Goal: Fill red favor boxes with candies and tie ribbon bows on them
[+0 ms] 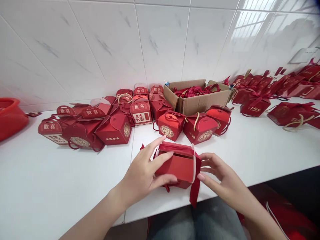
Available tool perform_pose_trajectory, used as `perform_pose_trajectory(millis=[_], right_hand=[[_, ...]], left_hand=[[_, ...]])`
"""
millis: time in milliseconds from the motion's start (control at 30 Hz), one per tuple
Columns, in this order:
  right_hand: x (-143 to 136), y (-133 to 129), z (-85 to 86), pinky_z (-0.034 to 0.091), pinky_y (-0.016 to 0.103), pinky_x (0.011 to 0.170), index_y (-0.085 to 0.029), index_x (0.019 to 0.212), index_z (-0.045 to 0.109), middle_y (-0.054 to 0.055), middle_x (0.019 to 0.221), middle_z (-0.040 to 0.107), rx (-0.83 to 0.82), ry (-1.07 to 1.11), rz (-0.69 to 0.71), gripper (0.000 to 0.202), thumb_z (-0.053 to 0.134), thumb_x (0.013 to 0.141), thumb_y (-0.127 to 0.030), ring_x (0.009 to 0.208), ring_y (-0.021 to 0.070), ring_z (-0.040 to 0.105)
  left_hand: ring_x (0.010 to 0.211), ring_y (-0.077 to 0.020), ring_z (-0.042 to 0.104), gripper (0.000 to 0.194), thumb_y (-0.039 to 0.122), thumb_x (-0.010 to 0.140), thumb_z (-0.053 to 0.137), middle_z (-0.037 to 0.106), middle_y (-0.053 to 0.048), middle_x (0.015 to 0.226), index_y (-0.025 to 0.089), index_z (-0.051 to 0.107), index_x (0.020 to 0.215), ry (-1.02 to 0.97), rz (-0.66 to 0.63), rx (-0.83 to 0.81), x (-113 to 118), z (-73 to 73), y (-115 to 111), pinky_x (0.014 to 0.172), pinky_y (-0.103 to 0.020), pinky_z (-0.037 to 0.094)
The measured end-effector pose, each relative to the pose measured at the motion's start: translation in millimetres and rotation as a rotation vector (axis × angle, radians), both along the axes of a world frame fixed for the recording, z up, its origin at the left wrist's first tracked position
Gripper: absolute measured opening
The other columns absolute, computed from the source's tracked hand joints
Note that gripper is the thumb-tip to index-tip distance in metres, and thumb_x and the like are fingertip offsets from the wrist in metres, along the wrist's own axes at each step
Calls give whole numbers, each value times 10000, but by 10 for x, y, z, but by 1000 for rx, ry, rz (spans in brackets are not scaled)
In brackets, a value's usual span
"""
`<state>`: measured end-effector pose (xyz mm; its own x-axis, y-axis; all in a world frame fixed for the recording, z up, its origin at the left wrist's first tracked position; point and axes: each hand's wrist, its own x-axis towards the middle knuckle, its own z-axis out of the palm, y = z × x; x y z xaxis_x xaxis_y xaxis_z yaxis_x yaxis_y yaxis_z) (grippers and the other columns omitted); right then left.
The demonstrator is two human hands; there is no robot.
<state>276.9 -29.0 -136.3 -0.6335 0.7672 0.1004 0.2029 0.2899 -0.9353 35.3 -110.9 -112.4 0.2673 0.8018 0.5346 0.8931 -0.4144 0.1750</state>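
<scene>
A red paper gift box (pixel 175 168) lies in front of me near the table's front edge, its top flaps folded nearly together with a dark slit between them. A dark red ribbon (pixel 195 191) runs across its far top and hangs down its right side. My left hand (pixel 150 168) grips the box from the left, fingers over the top and thumb along the near side. At the box's right end, my right hand (pixel 215 171) is open with curved fingers, its fingertips beside the ribbon. Whether they touch it I cannot tell.
Several finished red boxes (pixel 113 130) with cord handles stand behind to the left, more (pixel 201 128) straight ahead. An open cardboard carton (pixel 205 102) holds red ribbons. Further boxes (pixel 255 105) fill the right back. A red plastic basin (pixel 11 118) sits far left, by the tiled wall.
</scene>
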Motion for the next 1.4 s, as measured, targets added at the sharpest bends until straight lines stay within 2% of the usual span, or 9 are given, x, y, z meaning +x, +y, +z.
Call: perform_pose_trajectory(millis=[133,333,633,733,867,1133,1233,1333,1400], right_hand=[[-118,-34,-9,534,311,792,-195,1084,519,69,1006,634,-67,86,-1,275,517,907,-405,882,171,622],[-41,-36,78,484,236,628,-171,787,591,16,713,618,-25,19,-45,317,487,910,-444,664,134,582],[287,138,92,527,271,704,-182,806,625,45,733,675,252,-78,-310,312,520,878,-467,715,181,658],[408,162,79,533,288,723,-185,847,650,59,798,703,301,-105,-379,292,534,868,-453,765,205,677],[511,160,64,541,291,716,-203,837,666,53,818,716,370,-126,-432,257,559,847,-437,769,210,674],[638,237,-16,542,306,723,-216,855,681,42,843,724,439,-133,-545,215,558,814,-387,779,214,677],[734,287,-59,533,318,737,-233,900,687,39,888,715,467,-158,-591,203,545,810,-348,806,215,671],[808,299,-67,508,334,737,-244,903,707,51,915,677,558,-174,-657,224,544,809,-367,803,212,642],[835,287,-73,490,334,703,-246,904,723,51,847,638,606,-188,-694,254,549,806,-401,748,201,609]], left_hand=[[1316,-285,414,398,327,885,566,323,-153,1462,223,497,1263,-71,28,-21,33,-32,37,1025,-445,462],[1264,-303,472,312,301,864,563,375,-142,1429,202,622,1154,-47,88,-51,119,29,27,1009,-454,469],[1202,-294,511,244,245,861,516,399,-151,1402,180,645,1058,-70,155,-101,235,112,3,943,-447,496],[1170,-268,528,213,197,862,522,455,-110,1360,213,691,991,-164,232,7,264,72,30,930,-431,507],[1136,-272,534,211,165,833,562,518,-80,1309,249,731,929,-150,269,106,280,27,65,911,-450,515],[1040,-260,594,119,217,857,517,502,-102,1292,191,631,876,-84,302,-37,314,146,83,857,-428,525],[1033,-248,600,63,255,853,562,513,-94,1246,200,582,875,-150,277,-12,250,128,75,890,-429,505],[1028,-209,596,237,290,839,607,465,-104,1283,218,485,1029,-332,221,26,123,71,38,898,-391,508],[932,-170,617,383,338,857,583,442,-119,1313,236,397,1177,-471,229,-81,20,45,-6,809,-345,541]])
